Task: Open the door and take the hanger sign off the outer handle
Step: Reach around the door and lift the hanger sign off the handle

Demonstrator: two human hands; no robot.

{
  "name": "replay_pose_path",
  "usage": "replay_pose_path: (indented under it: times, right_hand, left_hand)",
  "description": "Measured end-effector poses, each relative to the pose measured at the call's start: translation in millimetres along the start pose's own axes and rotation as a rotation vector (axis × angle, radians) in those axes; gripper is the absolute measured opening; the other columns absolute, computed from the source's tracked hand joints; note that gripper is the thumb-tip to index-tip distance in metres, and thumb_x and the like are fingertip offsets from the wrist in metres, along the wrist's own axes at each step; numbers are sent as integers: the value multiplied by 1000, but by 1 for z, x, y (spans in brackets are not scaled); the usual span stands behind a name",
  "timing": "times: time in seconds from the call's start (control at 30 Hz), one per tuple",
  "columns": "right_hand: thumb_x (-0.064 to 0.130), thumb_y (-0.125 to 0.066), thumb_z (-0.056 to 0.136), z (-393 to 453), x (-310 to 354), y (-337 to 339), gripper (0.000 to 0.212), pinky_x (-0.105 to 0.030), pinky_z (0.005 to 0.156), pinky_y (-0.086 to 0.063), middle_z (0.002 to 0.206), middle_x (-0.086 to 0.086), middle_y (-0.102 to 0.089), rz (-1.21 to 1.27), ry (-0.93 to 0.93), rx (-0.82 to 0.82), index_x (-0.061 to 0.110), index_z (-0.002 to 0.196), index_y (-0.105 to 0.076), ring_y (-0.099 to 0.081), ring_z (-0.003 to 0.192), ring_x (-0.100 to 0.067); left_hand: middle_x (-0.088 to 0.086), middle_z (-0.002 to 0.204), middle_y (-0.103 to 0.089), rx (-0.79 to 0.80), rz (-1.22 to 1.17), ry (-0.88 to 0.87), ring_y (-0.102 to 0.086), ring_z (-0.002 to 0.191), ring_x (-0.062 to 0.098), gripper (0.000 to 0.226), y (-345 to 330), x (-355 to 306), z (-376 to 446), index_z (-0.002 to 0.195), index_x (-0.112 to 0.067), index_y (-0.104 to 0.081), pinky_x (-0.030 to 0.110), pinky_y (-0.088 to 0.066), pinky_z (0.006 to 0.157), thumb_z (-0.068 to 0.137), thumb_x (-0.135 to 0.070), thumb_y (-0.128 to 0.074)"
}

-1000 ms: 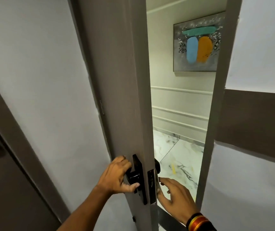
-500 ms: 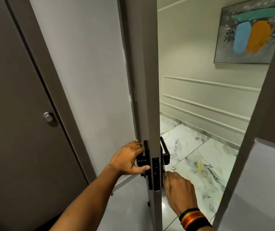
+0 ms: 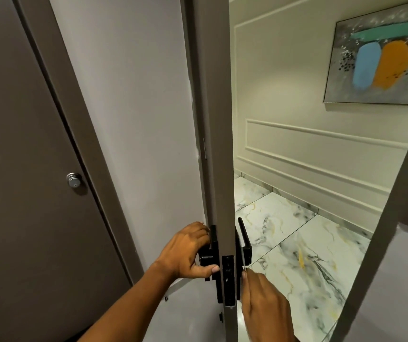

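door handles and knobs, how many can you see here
3: inner black handle under the left hand, outer black handle above the right hand, silver knob on the brown door at left.

A smooth, matt finish is shown by the grey-brown painted door (image 3: 219,119). Matt black metal is seen on the angular black lever handle (image 3: 244,236). The white marble-veined floor tiles (image 3: 296,248) are glossy, and a polished sheen is carried by the round silver metal knob (image 3: 74,180).
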State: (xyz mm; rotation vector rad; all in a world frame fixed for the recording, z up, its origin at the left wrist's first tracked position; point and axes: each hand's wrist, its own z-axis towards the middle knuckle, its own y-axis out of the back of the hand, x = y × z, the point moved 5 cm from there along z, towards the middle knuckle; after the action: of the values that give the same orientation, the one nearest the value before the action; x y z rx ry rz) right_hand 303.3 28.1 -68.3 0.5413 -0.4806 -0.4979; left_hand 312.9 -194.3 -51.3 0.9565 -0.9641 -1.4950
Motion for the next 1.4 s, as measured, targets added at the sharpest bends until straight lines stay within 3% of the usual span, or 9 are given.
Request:
replay_pose_path:
  times: [0.27, 0.33, 0.43, 0.63, 0.73, 0.93, 1.07, 1.2, 1.4]
  right_hand:
    - [16, -62, 94, 7, -38, -21, 29, -18, 47, -34, 55, 1, -63, 89, -175, 245, 14, 66, -68, -59, 45, -15]
    - [10, -62, 97, 11, -61, -37, 22, -33, 58, -56, 71, -3, -74, 204, -361, 399, 8, 78, -73, -69, 63, -20]
    - [6, -57, 97, 35, -80, -50, 22, -49, 74, -63, 80, -10, -77, 336, -492, 513, 5, 89, -77, -73, 71, -26]
    - [19, -55, 99, 100, -90, -64, 31, -28, 61, -59, 84, 11, -75, 359, -389, 567, 31, 119, -76, -68, 54, -8]
    - [30, -56, 99, 117, -101, -66, 33, -32, 68, -58, 90, 2, -78, 305, -412, 584, 29, 129, -71, -72, 68, -19]
    - [32, -56, 95, 113, -140, -35, 25, -40, 65, -53, 63, -1, -66, 182, -498, 572, 23, 73, -62, -67, 68, -30]
    - [35, -65, 94, 106, -169, 3, 25, -32, 46, -55, 69, -2, -78, 255, -541, 683, 13, 81, -70, -69, 55, -17]
    - [41, -71, 94, 106, -189, 51, 35, -38, 53, -61, 81, -10, -75, 220, -509, 739, 15, 70, -70, -74, 73, -33]
    - [39, -64, 99, 114, -209, 104, 37, -27, 57, -55, 70, 11, -80, 87, -512, 628, 14, 72, -67, -71, 55, -10]
  left_hand:
    - [-1, 94, -69, -20, 20, -36, -56, 93, 14, 89, 4, -8, 6, 98, -15, -72, 34, -49, 88, 86, -90, -25]
    - [-2, 87, -66, -44, 23, -59, -52, 87, 13, 85, 4, -10, 6, 92, -15, -70, 34, -48, 86, 87, -89, -27]
    - [-3, 78, -60, -77, 24, -91, -47, 81, 12, 79, 4, -11, 9, 83, -16, -65, 33, -47, 82, 87, -87, -31]
    - [0, 79, -64, 6, 41, -146, -52, 83, 17, 91, -4, -6, 21, 86, -15, -69, 33, -45, 84, 82, -93, -21]
    - [-2, 76, -62, 2, 31, -192, -51, 80, 16, 89, -7, -4, 27, 84, -16, -68, 34, -46, 83, 80, -93, -25]
    - [-1, 53, -39, -61, -16, -294, -35, 59, 19, 74, -5, -14, 43, 57, -18, -36, 38, -45, 69, 75, -89, -45]
    - [-3, 44, -27, -46, -30, -335, -27, 44, 20, 79, -2, -25, 59, 52, -20, -23, 34, -42, 60, 77, -94, -39]
    - [-9, 48, -9, -10, 2, -377, -9, 42, 18, 79, -7, -35, 77, 55, -26, -10, 38, -40, 49, 75, -98, -35]
    - [-8, 48, -15, 35, -78, -269, -13, 45, 21, 83, -26, -52, 100, 53, -22, -18, 38, -31, 50, 69, -102, -33]
